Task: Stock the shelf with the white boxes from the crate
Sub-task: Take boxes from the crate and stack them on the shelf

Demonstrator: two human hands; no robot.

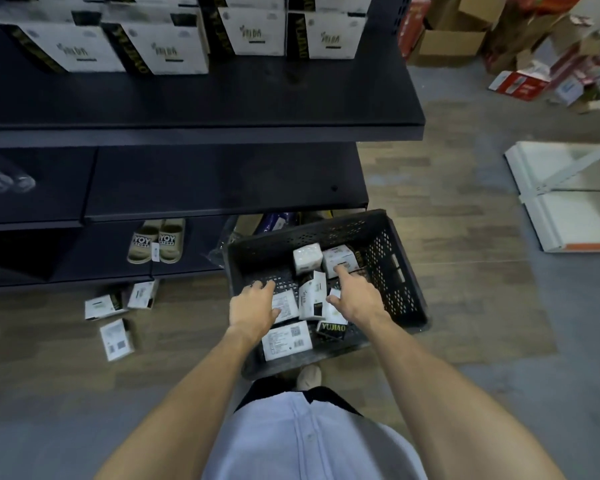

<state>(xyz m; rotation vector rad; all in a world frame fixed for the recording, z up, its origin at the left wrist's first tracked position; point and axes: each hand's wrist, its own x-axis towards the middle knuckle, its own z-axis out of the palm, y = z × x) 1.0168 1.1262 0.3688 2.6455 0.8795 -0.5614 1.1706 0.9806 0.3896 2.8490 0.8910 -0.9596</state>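
I have both hands down in the crate [400,271], which sits on the floor just in front of the shelf [222,98], and neither is gripping anything. The left hand [253,306] hangs with its fingers loosely spread over the label-up box [286,306], thumb at that box's near edge. The right hand [355,296] is relaxed, forefinger stretched out so that its tip meets the far box [340,258]. That far box lies straight ahead of the right hand, towards the crate's back wall, with its long side running across my reach. I judge the right hand is the one to take it, and that it must go further forward before it can close. Between the two hands the upright box [312,296] stands on end. The right palm hides part of a box beneath it, and I cannot tell how many lie there; blur smears the print. Stocked boxes [174,53] line the back of the shelf, and three loose boxes [116,336] lie on the floor to the left.
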